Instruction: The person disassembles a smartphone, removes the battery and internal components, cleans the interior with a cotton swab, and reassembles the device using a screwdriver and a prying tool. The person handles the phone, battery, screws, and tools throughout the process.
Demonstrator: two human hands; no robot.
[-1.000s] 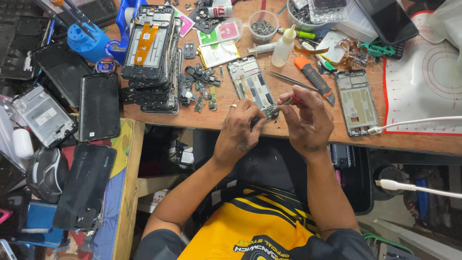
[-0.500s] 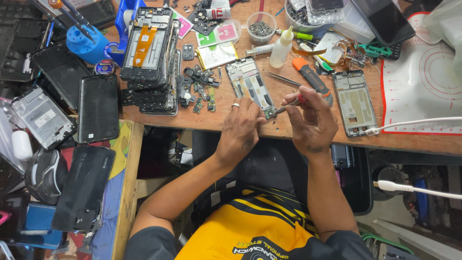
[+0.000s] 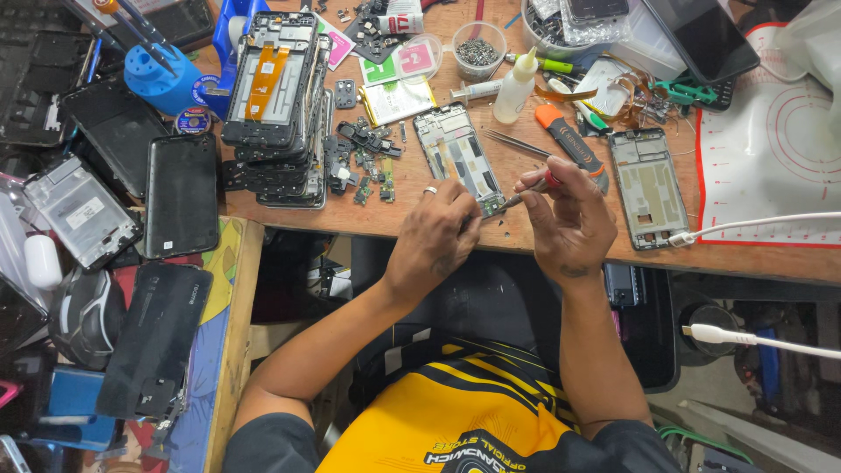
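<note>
Two bare hands work at the near edge of a cluttered wooden workbench [image 3: 526, 241]. The left hand [image 3: 435, 235], a ring on one finger, has its fingers curled and pressed down on the lower end of an opened grey phone frame with exposed gold and green internals [image 3: 455, 153], which lies flat just beyond the fingertips and runs away from them toward the back of the bench. The right hand [image 3: 568, 219] pinches a thin screwdriver with a red collar [image 3: 530, 188] between thumb and first fingers, the tip slanting down to the frame's bottom corner, right beside the left fingertips; whether the tip sits in a screw is too small to tell. Judged from this, the phone frame is already stripped of its back and screen and the work is mid-way, at the bottom-corner fastening stage, with the frame not yet closed or fully emptied. Just past the right fingers lie metal tweezers [image 3: 512, 143] and an orange-and-grey utility knife [image 3: 574, 149]; further right, a second open phone frame [image 3: 646, 188] with a white cable [image 3: 753, 223] at its lower end. Beyond the left fingers: scattered small dark parts [image 3: 363, 158], a stack of dismantled phone frames [image 3: 276, 105], a clear cup of screws [image 3: 478, 48], and a small white squeeze bottle [image 3: 515, 86].
</note>
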